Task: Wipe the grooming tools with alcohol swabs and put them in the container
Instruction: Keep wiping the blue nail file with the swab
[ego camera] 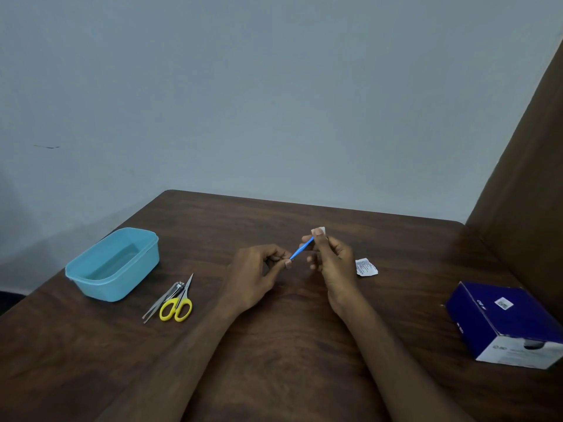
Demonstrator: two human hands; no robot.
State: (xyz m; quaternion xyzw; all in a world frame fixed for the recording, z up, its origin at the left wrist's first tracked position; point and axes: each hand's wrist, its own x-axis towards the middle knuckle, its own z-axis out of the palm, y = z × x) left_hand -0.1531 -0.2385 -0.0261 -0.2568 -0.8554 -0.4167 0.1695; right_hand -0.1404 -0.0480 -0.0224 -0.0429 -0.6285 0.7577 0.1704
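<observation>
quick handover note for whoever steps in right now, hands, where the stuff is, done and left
Left hand: pinches the near end of the thin blue tool.
Right hand: pinches a white swab around the tool's far end, mid-wipe above the table.
Waiting beside the container: yellow-handled scissors, nail clipper, tweezers.
Blue container: open, no tools inside.
Torn swab wrapper lies right of the hands; swab box at far right.
Done: nothing stored yet.
Left: finish the blue tool, wipe the other three, put all four in the container.
</observation>
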